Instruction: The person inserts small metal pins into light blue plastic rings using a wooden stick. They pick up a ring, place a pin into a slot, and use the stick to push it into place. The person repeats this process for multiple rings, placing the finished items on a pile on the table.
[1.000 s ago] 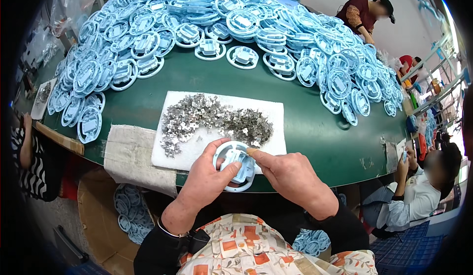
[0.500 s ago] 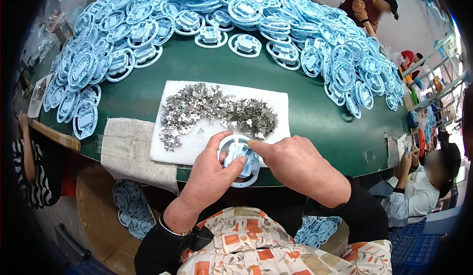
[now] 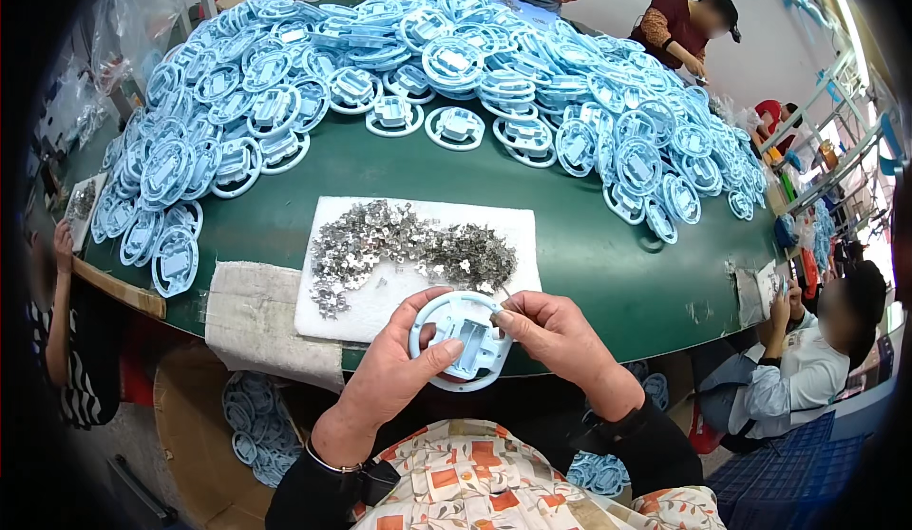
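Note:
Close to the table's near edge, my left hand (image 3: 388,369) grips a light blue round plastic part (image 3: 465,345), shaped like a small steering wheel with a boxy recess in its middle. Its thumb lies across the face and the fingers are behind the rim. My right hand (image 3: 560,340) is closed in a pinch at the part's upper right rim; a small dark bit shows at the fingertips, too small to name. Just beyond, a white foam board (image 3: 399,288) bears a heap of small silvery metal clips (image 3: 361,245).
A big pile of matching blue parts (image 3: 446,55) covers the far side of the green table (image 3: 608,274). A grey cloth (image 3: 271,316) lies left of the board. Below left stands a cardboard box (image 3: 185,425) with more parts. Several co-workers sit or stand around the table.
My right hand has gone from pressing an extended finger on the part to a pinch at its rim. The part now faces up more fully. The view has shifted, showing more beyond the pile.

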